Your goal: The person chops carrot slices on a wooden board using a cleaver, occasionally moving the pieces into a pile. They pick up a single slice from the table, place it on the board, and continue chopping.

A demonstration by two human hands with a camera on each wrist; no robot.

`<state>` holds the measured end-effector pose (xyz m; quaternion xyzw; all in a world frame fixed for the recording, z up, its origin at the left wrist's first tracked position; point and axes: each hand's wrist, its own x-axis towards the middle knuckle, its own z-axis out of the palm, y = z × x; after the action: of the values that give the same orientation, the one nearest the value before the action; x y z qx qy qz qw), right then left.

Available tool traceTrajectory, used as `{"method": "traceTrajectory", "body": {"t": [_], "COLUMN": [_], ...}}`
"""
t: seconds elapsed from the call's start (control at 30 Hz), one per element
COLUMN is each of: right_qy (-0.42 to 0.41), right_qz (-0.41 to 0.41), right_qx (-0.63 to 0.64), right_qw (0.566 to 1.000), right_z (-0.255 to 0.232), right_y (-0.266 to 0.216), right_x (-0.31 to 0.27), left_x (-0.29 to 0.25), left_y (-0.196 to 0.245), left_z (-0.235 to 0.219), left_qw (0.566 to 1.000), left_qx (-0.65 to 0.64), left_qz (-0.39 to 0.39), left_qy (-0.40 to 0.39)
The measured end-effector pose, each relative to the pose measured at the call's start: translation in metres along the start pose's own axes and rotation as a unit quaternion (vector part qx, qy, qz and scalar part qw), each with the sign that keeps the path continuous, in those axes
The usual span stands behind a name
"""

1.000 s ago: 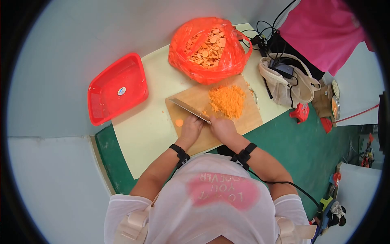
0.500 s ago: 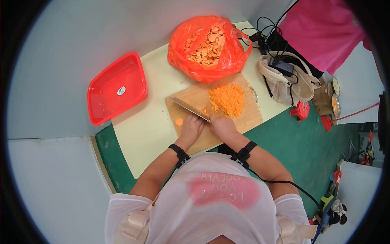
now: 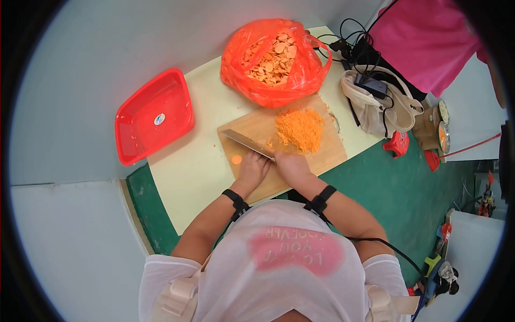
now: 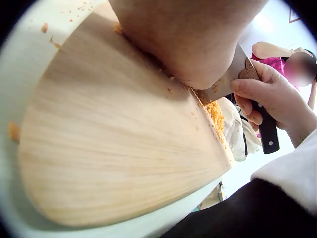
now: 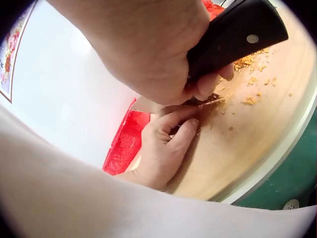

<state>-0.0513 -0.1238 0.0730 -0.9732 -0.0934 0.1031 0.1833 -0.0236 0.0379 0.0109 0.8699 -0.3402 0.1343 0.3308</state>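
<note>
My right hand grips the black handle of a kitchen knife, its thumb and index finger against the broad blade in the left wrist view. The blade slants across a wooden cutting board. Along its near side, my left hand rests on the board with bent fingers, close against the blade in the right wrist view. What lies under those fingers is hidden, so I cannot tell whether they hold anything. Beyond the knife sits a heap of shredded carrot. One round carrot slice lies left of my left hand.
Behind the board stands a red plastic bag full of orange slices. A red tub is at the table's left edge. A beige bag with cables sits at the right, near a person in pink.
My right hand and the knife have shifted slightly left. The left hand stays in nearly the same place, and the heap looks the same.
</note>
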Motion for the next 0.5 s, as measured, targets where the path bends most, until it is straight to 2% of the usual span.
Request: {"method": "traceTrajectory", "body": {"t": [0.2, 0.27, 0.3, 0.37, 0.5], "right_qy": [-0.012, 0.001, 0.000, 0.050, 0.052], "right_qz": [-0.005, 0.009, 0.010, -0.014, -0.020], "right_qx": [-0.008, 0.016, 0.015, 0.013, 0.020], "right_qw": [1.000, 1.000, 1.000, 0.999, 0.998], "right_z": [-0.007, -0.008, -0.006, -0.001, 0.004], "right_y": [-0.002, -0.002, 0.000, 0.004, 0.004], "right_x": [-0.001, -0.009, -0.011, -0.011, -0.007], "left_x": [0.000, -0.003, -0.003, 0.000, -0.001], "left_y": [0.000, 0.002, 0.003, 0.003, 0.003], "left_z": [-0.004, -0.005, -0.006, -0.006, -0.007], "left_qw": [1.000, 0.999, 0.999, 1.000, 1.000], "left_qx": [0.003, -0.001, -0.002, -0.005, -0.009], "left_qz": [0.006, -0.012, -0.012, -0.003, 0.001], "left_qy": [-0.002, -0.030, -0.030, -0.025, -0.018]}}
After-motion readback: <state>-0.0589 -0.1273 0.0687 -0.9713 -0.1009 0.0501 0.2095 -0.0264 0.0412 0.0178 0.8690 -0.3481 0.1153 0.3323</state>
